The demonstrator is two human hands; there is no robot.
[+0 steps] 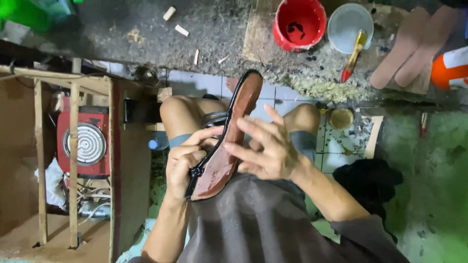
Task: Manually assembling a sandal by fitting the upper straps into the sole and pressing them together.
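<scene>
Close in, over the lap, one sandal (229, 141) lies sole-up between two hands. It is long and narrow, with a glossy reddish-brown sole, a black rim and black straps underneath. The left hand (183, 168) curls shut around the sandal's heel-side edge. The right hand (265, 148) lies against the sole with its fingers (253, 129) loosely spread, gripping nothing. Beyond the sandal's toe sits one red bucket (298, 23); just right of that, one pale cup (348, 22) with one yellow-handled brush (355, 53) resting across it. Farther right lie two tan insoles (414, 44). Well left of the sandal stands one red hot plate (83, 143).
</scene>
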